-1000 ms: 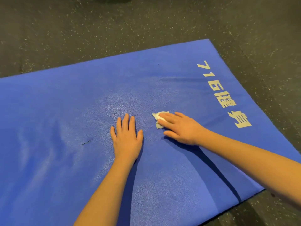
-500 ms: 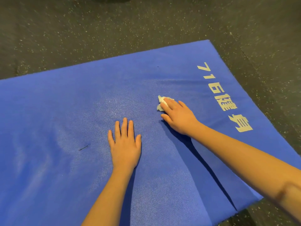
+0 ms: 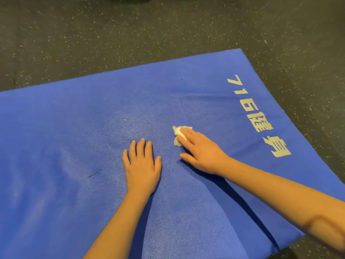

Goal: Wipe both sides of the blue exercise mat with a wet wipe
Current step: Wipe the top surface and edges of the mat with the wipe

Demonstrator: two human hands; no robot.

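A blue exercise mat (image 3: 93,128) lies flat on a dark speckled floor (image 3: 112,34), filling most of the view, with pale printed lettering (image 3: 259,116) running along its right end. Its pebbled surface shows soft ripples and dents, so it is probably a light, pliable foam that would bend or flop rather than lift as a board. A corner or long edge looks like the best place to take hold when turning it over. Near the middle of the mat sits a small, crumpled white wet wipe (image 3: 178,132), limp and likely damp, which seems easier to steer by pressing down than by pinching. The right hand (image 3: 201,154) lies over it with fingers straight, pressing it against the mat. The left hand (image 3: 141,165) rests just beside it, palm down and fingers spread flat, holding nothing and apparently steadying the mat. A short dark mark (image 3: 93,174) lies to its left.
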